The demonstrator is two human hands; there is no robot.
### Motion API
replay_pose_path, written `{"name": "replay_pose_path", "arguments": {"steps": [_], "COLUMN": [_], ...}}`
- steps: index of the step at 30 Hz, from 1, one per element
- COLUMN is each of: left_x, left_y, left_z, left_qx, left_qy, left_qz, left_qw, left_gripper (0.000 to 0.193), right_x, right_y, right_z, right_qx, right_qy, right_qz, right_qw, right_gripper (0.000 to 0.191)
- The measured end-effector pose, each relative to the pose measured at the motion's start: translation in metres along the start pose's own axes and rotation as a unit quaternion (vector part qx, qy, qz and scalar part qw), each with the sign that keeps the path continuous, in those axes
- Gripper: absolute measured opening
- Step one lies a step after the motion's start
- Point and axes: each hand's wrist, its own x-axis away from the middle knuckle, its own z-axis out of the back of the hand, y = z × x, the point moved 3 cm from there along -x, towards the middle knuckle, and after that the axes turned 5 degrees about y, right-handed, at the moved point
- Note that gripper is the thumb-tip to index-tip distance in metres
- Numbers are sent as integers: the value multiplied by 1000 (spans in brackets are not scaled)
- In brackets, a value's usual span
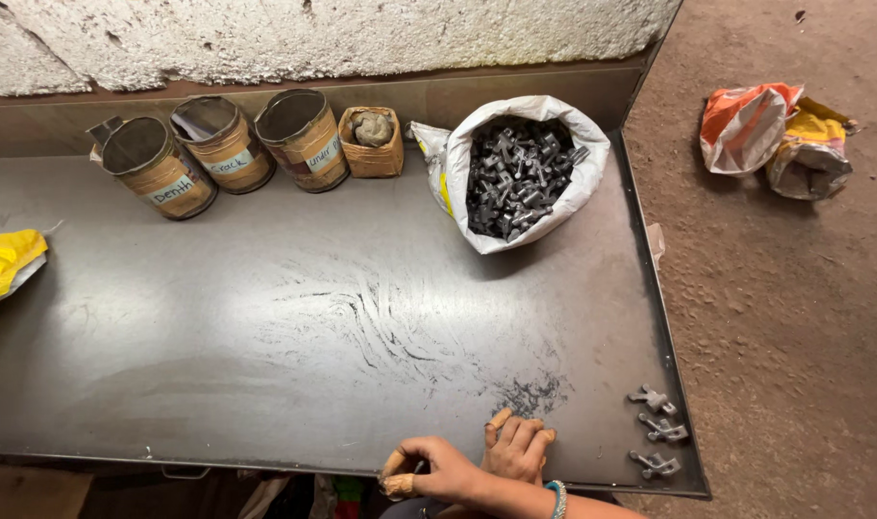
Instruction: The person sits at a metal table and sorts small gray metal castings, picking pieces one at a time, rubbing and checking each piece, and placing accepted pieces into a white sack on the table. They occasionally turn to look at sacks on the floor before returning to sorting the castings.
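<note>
My two hands overlap at the near edge of a dark metal table (265, 317). My right hand (433, 471), with a blue bracelet on its wrist, lies across the edge with its fingers curled inward. I see nothing in it. Its fingertips look stained tan. My left hand (517, 444) rests just beyond it, palm down on the tabletop with its fingers stretched forward. Three small grey metal castings (657, 431) lie in a column at the near right corner, a short way right of my hands. A smudge of dark dust (530, 394) marks the table just beyond my fingers.
An open white sack (578, 187) full of grey metal castings stands at the far right. Three rusty labelled tins (227, 144) and a small box (371, 142) line the back wall. A yellow bag (6, 261) sits at the left edge. Crumpled sacks (775, 135) lie on the dirt floor.
</note>
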Motion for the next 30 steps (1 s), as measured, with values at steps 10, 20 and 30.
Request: {"name": "replay_pose_path", "arguments": {"steps": [10,20,30], "left_x": [0,14,27], "left_y": [2,-5,-5], "left_z": [2,-11,-11], "left_qx": [-17,135,107], "left_qy": [5,30,69], "left_qz": [-9,-27,-49], "left_qw": [1000,990,991], "left_gripper": [42,18,25], "right_x": [12,10,18], "right_y": [-6,12,-96], "right_z": [6,5,98], "right_qx": [193,137,347], "right_qy": [24,35,340], "right_qz": [14,-39,217], "right_qw": [981,989,846], "right_gripper": [21,21,9]}}
